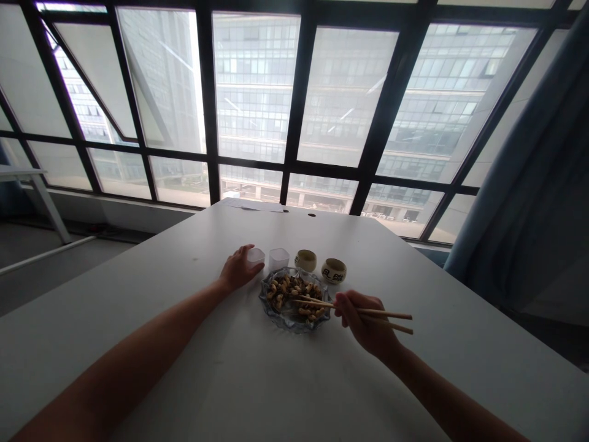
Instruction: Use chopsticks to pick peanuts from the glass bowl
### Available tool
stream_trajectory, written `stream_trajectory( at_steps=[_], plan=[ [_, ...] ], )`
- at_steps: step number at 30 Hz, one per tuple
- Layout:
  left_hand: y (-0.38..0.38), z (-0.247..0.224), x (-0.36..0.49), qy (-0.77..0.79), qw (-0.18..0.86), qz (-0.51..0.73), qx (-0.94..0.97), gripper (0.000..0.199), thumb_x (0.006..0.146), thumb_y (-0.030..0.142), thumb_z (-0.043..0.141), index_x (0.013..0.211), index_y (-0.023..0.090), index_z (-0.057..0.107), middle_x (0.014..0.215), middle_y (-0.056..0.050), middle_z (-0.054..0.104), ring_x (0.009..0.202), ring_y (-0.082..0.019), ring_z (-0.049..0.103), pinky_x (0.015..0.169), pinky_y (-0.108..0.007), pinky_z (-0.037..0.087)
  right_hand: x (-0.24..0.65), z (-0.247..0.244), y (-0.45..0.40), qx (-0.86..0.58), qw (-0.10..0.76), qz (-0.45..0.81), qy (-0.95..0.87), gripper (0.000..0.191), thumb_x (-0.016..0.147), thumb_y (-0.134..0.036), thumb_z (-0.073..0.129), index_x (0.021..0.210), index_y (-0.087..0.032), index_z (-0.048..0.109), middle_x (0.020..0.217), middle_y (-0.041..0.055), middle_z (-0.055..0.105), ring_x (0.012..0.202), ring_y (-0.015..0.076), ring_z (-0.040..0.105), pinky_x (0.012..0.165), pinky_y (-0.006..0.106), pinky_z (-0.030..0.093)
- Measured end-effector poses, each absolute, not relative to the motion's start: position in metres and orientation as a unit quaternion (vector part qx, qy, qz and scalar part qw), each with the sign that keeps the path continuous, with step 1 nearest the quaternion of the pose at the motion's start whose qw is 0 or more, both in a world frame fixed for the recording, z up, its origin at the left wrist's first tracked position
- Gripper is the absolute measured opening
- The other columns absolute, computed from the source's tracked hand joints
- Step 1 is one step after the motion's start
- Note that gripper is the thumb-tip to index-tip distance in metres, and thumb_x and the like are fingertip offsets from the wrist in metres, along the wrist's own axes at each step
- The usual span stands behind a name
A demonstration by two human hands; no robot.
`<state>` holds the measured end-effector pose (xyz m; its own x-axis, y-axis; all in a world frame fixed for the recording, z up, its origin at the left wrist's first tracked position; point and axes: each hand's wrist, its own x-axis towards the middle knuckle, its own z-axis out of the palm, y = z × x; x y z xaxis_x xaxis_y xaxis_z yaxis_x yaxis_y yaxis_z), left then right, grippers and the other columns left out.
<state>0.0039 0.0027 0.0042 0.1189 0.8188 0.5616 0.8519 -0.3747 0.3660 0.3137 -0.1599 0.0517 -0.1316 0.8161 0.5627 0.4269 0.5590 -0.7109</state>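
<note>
A glass plate (297, 327) with a wavy rim stands on the table, holding a mix of pale, curved nuts (279, 293) and small dark seeds. In my right hand (365, 319) is a pair of wooden chopsticks (386, 315), their tips down among the nuts. My left hand (238, 269) is curled around a small translucent plastic cup (256, 256), thumb in front and fingers behind. A second translucent cup (278, 259) stands just right of it. Further right are two cream ceramic cups, one (305, 261) behind the plate and one (334, 271) with dark characters.
The white table (193, 362) reaches to the windows. Papers (255, 205) lie at its far edge, near two dark round holes. A blue curtain (515, 178) hangs at the right. Another white table (46, 196) stands at the far left.
</note>
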Motion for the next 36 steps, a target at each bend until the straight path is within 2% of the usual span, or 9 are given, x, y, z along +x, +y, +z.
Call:
stream_trajectory(
  at_steps=[5, 8, 12, 19, 22, 25, 29, 36],
  plan=[
    [0.002, 0.005, 0.004, -0.557, 0.022, -0.366, -0.745, 0.056, 0.08, 0.043, 0.067, 0.127, 0.022, 0.048, 0.13, -0.013, 0.061, 0.116, -0.033, 0.061, 0.098, -0.047, 0.049, 0.32, 0.056, -0.152, -0.46, 0.604, 0.233, -0.607, 0.053, 0.088, -0.063, 0.056, 0.063, -0.017, 0.063, 0.047, 0.0035, 0.061, 0.036, 0.0115, 0.054, 0.035, 0.021, 0.042],
    [0.001, 0.005, 0.004, -0.554, 0.02, -0.366, -0.747, 0.056, 0.081, 0.042, 0.067, 0.128, 0.019, 0.048, 0.13, -0.014, 0.06, 0.117, -0.034, 0.06, 0.098, -0.049, 0.048, 0.319, 0.059, -0.15, -0.478, 0.624, 0.228, -0.574, 0.055, 0.083, -0.067, 0.06, 0.063, -0.016, 0.063, 0.046, 0.0033, 0.061, 0.035, 0.0108, 0.053, 0.034, 0.02, 0.041],
    [0.002, 0.005, 0.003, -0.553, 0.018, -0.363, -0.75, 0.056, 0.082, 0.041, 0.066, 0.128, 0.017, 0.047, 0.131, -0.016, 0.06, 0.117, -0.034, 0.06, 0.098, -0.05, 0.048, 0.318, 0.058, -0.15, -0.482, 0.601, 0.229, -0.595, 0.057, 0.083, -0.069, 0.059, 0.061, -0.016, 0.063, 0.047, 0.0041, 0.061, 0.035, 0.0109, 0.053, 0.034, 0.019, 0.041],
    [0.004, 0.003, 0.004, -0.556, 0.023, -0.362, -0.748, 0.056, 0.081, 0.044, 0.066, 0.128, 0.02, 0.048, 0.13, -0.014, 0.061, 0.116, -0.033, 0.061, 0.097, -0.048, 0.049, 0.322, 0.053, -0.155, -0.449, 0.52, 0.182, -0.703, 0.046, 0.09, -0.055, 0.059, 0.064, -0.017, 0.066, 0.052, 0.0049, 0.065, 0.041, 0.0131, 0.058, 0.039, 0.022, 0.047],
    [0.004, 0.003, 0.004, -0.558, 0.022, -0.359, -0.747, 0.056, 0.081, 0.044, 0.066, 0.128, 0.02, 0.048, 0.131, -0.014, 0.061, 0.115, -0.033, 0.061, 0.097, -0.048, 0.05, 0.32, 0.054, -0.158, -0.44, 0.519, 0.19, -0.707, 0.046, 0.09, -0.055, 0.06, 0.063, -0.018, 0.066, 0.052, 0.0047, 0.066, 0.04, 0.0132, 0.059, 0.039, 0.022, 0.048],
    [0.004, 0.003, 0.004, -0.559, 0.024, -0.36, -0.747, 0.057, 0.081, 0.044, 0.067, 0.128, 0.02, 0.048, 0.131, -0.014, 0.061, 0.116, -0.033, 0.061, 0.097, -0.047, 0.049, 0.316, 0.057, -0.156, -0.453, 0.554, 0.222, -0.663, 0.05, 0.086, -0.061, 0.062, 0.063, -0.017, 0.066, 0.05, 0.0043, 0.065, 0.037, 0.0124, 0.057, 0.036, 0.021, 0.045],
    [0.004, 0.003, 0.004, -0.559, 0.021, -0.36, -0.747, 0.057, 0.081, 0.044, 0.066, 0.129, 0.02, 0.048, 0.131, -0.014, 0.06, 0.117, -0.032, 0.061, 0.098, -0.047, 0.049, 0.319, 0.055, -0.145, -0.471, 0.639, 0.3, -0.529, 0.056, 0.075, -0.071, 0.066, 0.063, -0.016, 0.064, 0.045, 0.0036, 0.062, 0.032, 0.0115, 0.052, 0.032, 0.021, 0.04],
    [0.002, 0.004, 0.003, -0.557, 0.018, -0.359, -0.749, 0.056, 0.081, 0.044, 0.066, 0.128, 0.019, 0.048, 0.131, -0.014, 0.061, 0.117, -0.032, 0.061, 0.098, -0.047, 0.049, 0.334, 0.047, -0.126, -0.457, 0.709, 0.405, -0.352, 0.049, 0.062, -0.061, 0.082, 0.062, -0.015, 0.063, 0.046, 0.0029, 0.062, 0.037, 0.0117, 0.054, 0.032, 0.021, 0.043]
  ],
)
